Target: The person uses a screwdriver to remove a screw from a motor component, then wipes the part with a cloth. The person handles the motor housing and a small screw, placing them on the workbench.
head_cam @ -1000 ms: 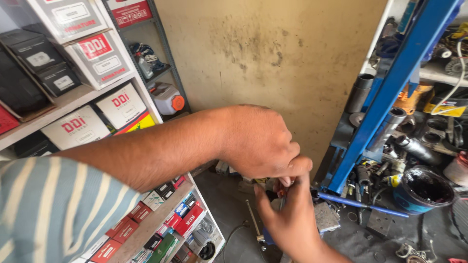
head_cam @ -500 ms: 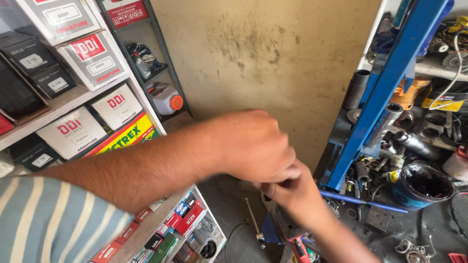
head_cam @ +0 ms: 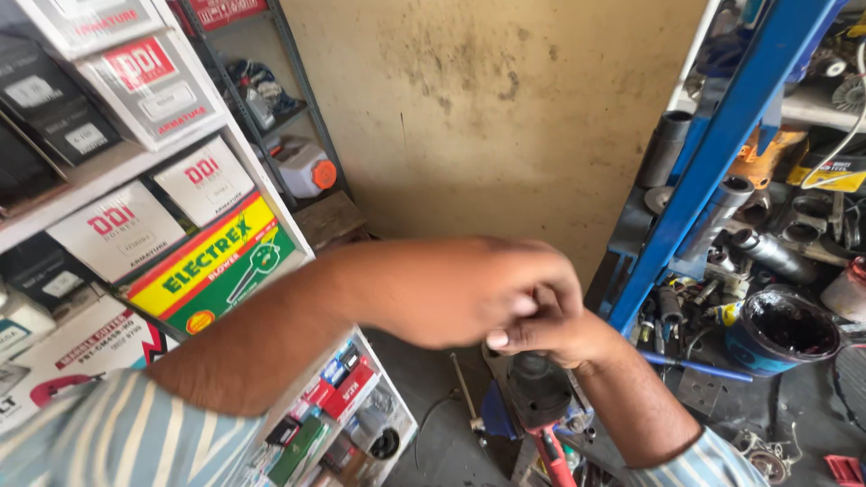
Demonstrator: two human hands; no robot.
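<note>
The person's two hands meet in the middle of the room, above the floor. The left hand (head_cam: 460,293) comes across from the striped sleeve and lies over the right hand (head_cam: 559,334), so both are pressed together on top of a dark power tool (head_cam: 538,392). The fingers are curled closed, but I cannot tell what exactly they pinch, because the left hand hides the spot. The dark power tool stands upright just under the hands, and a red handle (head_cam: 555,455) shows below it.

On the left is a white shelf (head_cam: 117,162) with white boxes and a yellow and green box (head_cam: 216,266). On the right, a blue metal frame (head_cam: 722,153) leans, and near it stands a blue tub (head_cam: 780,334) with black grease.
</note>
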